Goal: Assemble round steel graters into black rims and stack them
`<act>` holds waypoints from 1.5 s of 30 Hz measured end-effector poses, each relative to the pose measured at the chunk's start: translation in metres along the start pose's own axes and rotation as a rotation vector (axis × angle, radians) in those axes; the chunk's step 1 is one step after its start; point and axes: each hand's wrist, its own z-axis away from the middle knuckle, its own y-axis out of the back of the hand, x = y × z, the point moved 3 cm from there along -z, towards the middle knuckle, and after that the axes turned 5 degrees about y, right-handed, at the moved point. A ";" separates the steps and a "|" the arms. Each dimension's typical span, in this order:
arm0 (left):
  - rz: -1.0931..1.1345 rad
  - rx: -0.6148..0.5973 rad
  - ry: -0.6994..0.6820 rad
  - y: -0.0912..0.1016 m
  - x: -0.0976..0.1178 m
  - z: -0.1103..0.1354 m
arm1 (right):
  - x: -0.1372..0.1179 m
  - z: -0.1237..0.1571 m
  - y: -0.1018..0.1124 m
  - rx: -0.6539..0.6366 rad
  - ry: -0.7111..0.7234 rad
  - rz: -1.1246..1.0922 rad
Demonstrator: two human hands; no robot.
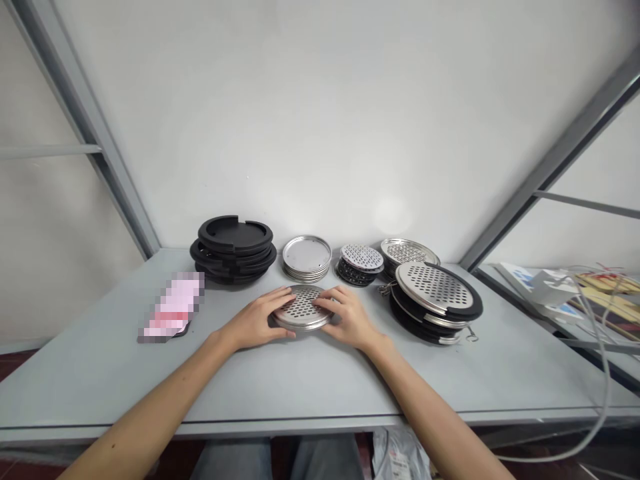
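Observation:
A round perforated metal disc (303,305) sits in a shallow metal ring on the grey table (310,373), in the middle. My left hand (259,319) rests on its left edge, fingers curled over the rim. My right hand (347,317) presses on its right edge, fingers bent onto the top. Both hands touch the disc from opposite sides.
Behind stand a stack of black round rings (233,250), a stack of plain metal lids (307,258), a small pile of perforated discs (360,263) and two stacks of assembled perforated covers (434,299). A blurred pink object (173,308) lies at left. Cables and papers lie at right.

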 end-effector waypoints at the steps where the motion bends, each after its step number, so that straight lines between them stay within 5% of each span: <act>1: 0.000 -0.003 0.002 0.000 -0.001 0.000 | -0.002 -0.001 0.000 -0.026 0.003 -0.024; 12: -0.092 -0.110 -0.009 -0.001 -0.001 0.003 | -0.011 -0.003 0.001 -0.195 0.004 -0.175; 16: -0.145 -0.080 0.107 -0.004 -0.006 0.002 | -0.005 -0.002 -0.007 -0.154 -0.121 -0.093; 21: -0.230 -0.155 0.205 -0.007 -0.007 0.001 | -0.005 0.005 -0.016 -0.307 -0.153 -0.018; 27: -0.209 -0.205 0.089 -0.016 0.011 -0.002 | 0.007 0.013 0.007 -0.216 -0.233 0.049; 30: -0.165 -0.112 0.033 -0.009 0.014 0.000 | 0.018 0.016 0.015 -0.138 -0.324 0.067; 33: -0.129 0.154 -0.034 0.014 0.019 0.006 | 0.029 0.020 0.018 -0.102 -0.400 0.105; 36: -0.167 0.503 -0.138 0.050 0.028 0.013 | 0.036 0.024 0.019 -0.075 -0.442 0.118; 38: -0.288 0.632 -0.166 0.080 0.029 0.015 | 0.038 0.025 0.020 -0.067 -0.441 0.101; 41: -0.450 0.582 -0.034 0.130 0.011 0.011 | 0.038 0.025 0.020 -0.067 -0.422 0.082; 45: -0.528 0.219 0.170 0.183 -0.038 0.003 | 0.039 0.025 0.018 -0.060 -0.420 0.071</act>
